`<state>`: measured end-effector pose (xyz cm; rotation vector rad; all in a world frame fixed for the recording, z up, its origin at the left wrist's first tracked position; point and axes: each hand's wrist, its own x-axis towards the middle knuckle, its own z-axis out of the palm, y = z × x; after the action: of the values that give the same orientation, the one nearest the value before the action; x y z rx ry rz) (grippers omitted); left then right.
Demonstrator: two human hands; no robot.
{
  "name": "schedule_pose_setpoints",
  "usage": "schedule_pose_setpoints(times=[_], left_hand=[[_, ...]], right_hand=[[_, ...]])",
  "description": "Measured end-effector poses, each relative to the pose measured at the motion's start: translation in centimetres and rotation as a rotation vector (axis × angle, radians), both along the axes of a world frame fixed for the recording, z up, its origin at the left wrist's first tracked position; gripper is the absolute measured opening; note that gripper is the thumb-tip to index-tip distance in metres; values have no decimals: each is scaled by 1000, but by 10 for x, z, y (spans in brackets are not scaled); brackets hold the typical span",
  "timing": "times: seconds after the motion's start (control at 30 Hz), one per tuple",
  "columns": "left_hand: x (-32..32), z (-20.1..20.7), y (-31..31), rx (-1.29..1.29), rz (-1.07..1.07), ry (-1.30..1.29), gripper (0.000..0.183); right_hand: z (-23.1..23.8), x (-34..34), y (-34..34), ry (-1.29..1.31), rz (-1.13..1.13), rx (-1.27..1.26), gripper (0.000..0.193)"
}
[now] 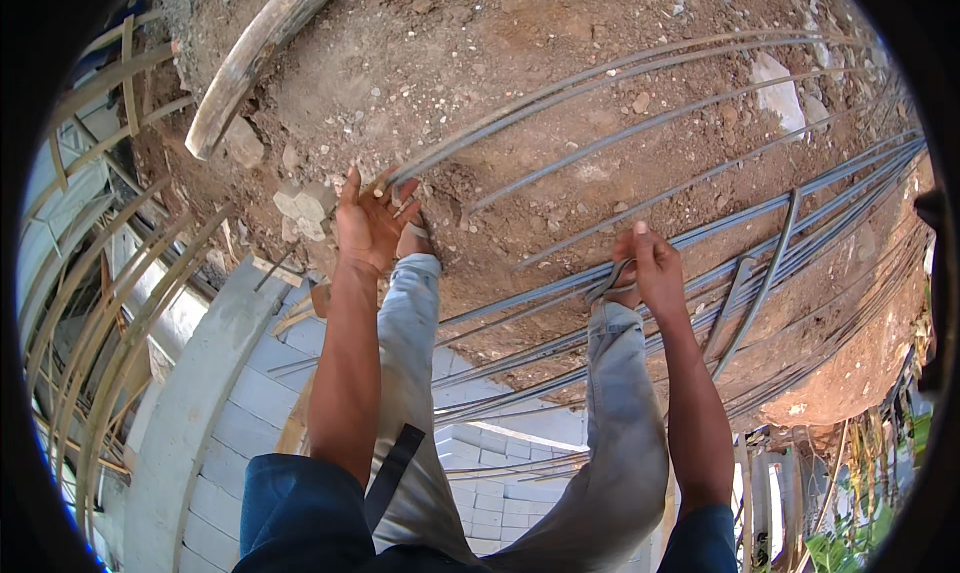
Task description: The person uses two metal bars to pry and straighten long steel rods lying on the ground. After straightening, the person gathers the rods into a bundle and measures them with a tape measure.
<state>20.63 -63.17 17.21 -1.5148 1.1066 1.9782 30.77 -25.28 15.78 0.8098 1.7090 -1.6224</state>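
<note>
My left hand (370, 228) is spread with its palm up, above my left foot. Its fingers are right at the near ends of a tan pole and a grey steel rod (480, 136) lying on the soil; I cannot tell whether they touch. My right hand (655, 268) is closed, with thumb and fingers drawn together above my right foot (624, 291) in its sandal. What it pinches, if anything, I cannot make out. Just beside it runs a bundle of steel rods (720, 231). More single rods (600, 178) lie apart between my hands and the far side.
A weathered timber (250, 68) lies at the far left, with a pale concrete block (305, 209) nearer. Bamboo poles (110, 343) form a frame at the left. Beside a grey concrete beam (190, 403) is a pale block wall (255, 403). Plants (850, 548) grow at the lower right.
</note>
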Motion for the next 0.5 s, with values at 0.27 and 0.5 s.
schedule_pose_setpoints(times=[0.27, 0.5], left_hand=[[-26, -6, -7, 37, -388, 57, 59], [-31, -11, -11, 192, -383, 25, 60]], right_hand=[[-37, -100, -263, -398, -1158, 33, 59], [-16, -124, -302, -169, -1090, -164, 60]])
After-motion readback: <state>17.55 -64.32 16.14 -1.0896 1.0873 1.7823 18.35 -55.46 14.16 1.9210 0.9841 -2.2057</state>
